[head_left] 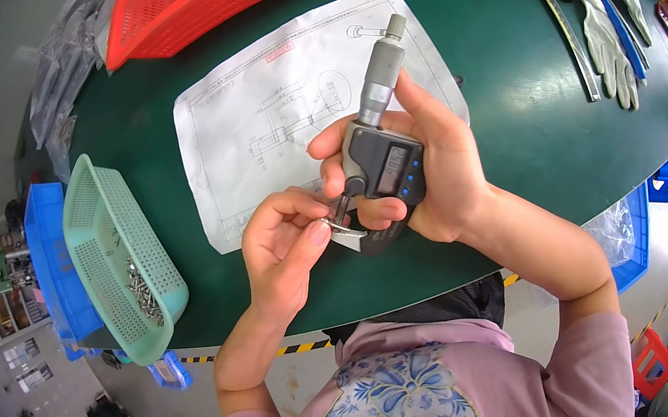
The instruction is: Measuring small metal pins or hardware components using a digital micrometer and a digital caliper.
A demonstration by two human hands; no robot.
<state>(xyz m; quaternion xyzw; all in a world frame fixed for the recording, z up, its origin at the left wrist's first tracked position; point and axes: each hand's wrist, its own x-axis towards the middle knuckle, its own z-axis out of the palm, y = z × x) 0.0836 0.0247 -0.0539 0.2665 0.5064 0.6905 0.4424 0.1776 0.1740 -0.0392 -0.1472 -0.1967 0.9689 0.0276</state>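
My right hand [453, 171] is wrapped around a digital micrometer [368, 148] with a grey frame, a small display and a silver thimble. The thimble points away from me, and the measuring jaws are at the near end. With thumb and fingertips pinched, my left hand [280, 244] holds a small metal part [336, 226] at the jaws. Fingers cover much of that part, so its full shape is hidden, and I cannot tell if the jaws touch it. Beneath both hands lies a paper sheet with a technical drawing [219, 134], on the dark green table [508, 105].
At the far left stands a red perforated basket [195, 12]. A pale green basket [125, 258] holding several small metal parts [143, 294] sits at the near left, beside a blue bin [47, 229]. White gloves [606, 46] and tools lie at the far right.
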